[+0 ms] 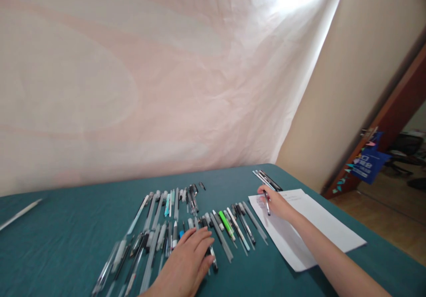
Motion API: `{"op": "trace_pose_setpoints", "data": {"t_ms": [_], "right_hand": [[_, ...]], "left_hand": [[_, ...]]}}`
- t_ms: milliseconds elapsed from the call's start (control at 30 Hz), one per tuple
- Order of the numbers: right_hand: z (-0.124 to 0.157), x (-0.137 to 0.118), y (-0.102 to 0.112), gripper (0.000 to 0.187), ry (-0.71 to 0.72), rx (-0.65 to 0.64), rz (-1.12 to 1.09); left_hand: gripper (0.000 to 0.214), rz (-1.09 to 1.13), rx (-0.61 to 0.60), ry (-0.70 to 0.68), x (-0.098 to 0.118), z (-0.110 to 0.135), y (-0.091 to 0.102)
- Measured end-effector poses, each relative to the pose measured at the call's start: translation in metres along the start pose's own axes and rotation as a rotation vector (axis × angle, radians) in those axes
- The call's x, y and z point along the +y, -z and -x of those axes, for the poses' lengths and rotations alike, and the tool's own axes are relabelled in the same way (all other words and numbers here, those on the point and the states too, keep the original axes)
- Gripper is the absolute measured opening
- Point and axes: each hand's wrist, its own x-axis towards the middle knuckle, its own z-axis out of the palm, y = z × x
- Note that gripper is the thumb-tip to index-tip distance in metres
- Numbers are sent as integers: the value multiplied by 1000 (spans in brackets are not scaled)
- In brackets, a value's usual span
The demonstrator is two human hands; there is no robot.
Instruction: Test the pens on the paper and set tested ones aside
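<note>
1. teal cloth is covering the table (66, 243), a creased white draped sheet (133, 88) is hanging behind it, and a brown wooden door frame (392, 119) is showing at 3 o'clock.
2. the right hand (278, 204) is resting on the far-left corner of a white sheet of paper (319, 221), at about 2 o'clock from the table's middle. its fingers are curling shut around a slim dark-and-silver pen (267, 206).
3. the slim dark-and-silver pen is sitting between thumb and forefingers, with its lower end pointing toward 6 o'clock over the paper. whether that end is touching the paper is too small to tell.
4. it is looking light, stiff and smooth-barrelled, so probably prone to rolling or slipping. a pinch low on the barrel seems the surest hold.
5. the left hand (186, 263) is lying flat with its fingers loosely spread, gripping nothing. its fingertips are pressing on a long row of mixed plastic pens (159, 217) that is fanning from its 9 to its 2 o'clock.
6. a bright green highlighter (226, 225) is lying at the left hand's 1 o'clock, near the fingertips. a small bunch of dark pens (268, 180) is lying at the right hand's 12 o'clock, apart from it.
</note>
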Motion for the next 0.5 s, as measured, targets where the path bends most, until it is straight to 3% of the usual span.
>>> {"op": "trace_pose_setpoints", "data": {"t_ms": [233,500], "right_hand": [[-4,16,-3,18,29,-6,-9],[-2,12,-19,21,37,-24,-51]], "left_hand": [[37,2,-16,17,0,2,-2],[34,-54,-16,-8,-1,2,-2]]}}
